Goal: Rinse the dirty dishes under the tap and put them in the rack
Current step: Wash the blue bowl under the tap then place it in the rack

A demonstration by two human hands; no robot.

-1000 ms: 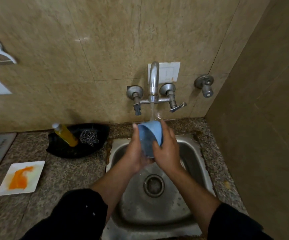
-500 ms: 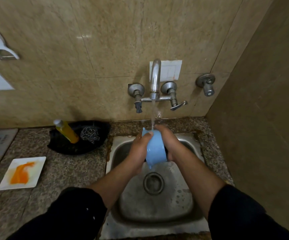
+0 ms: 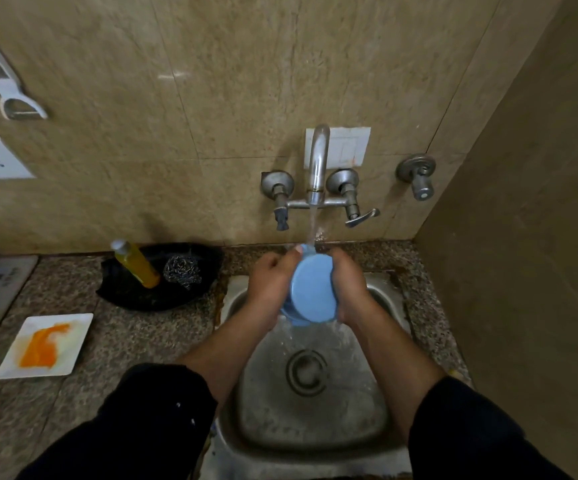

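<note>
Head view is showing the steel sink (image 3: 315,410), dull and a little stained, sitting in a speckled granite counter (image 3: 135,341) under a running tap (image 3: 318,161). The person is holding a smooth blue plastic bowl (image 3: 313,289) over the basin, its round base facing the camera, while water is hitting its far rim. The left hand (image 3: 270,285) and right hand (image 3: 350,285) are each curling closed around one side of it. For rinsing well, turning it slowly should wet every wall. A white square plate (image 3: 45,344) with orange smear is waiting on the counter. No rack is showing.
</note>
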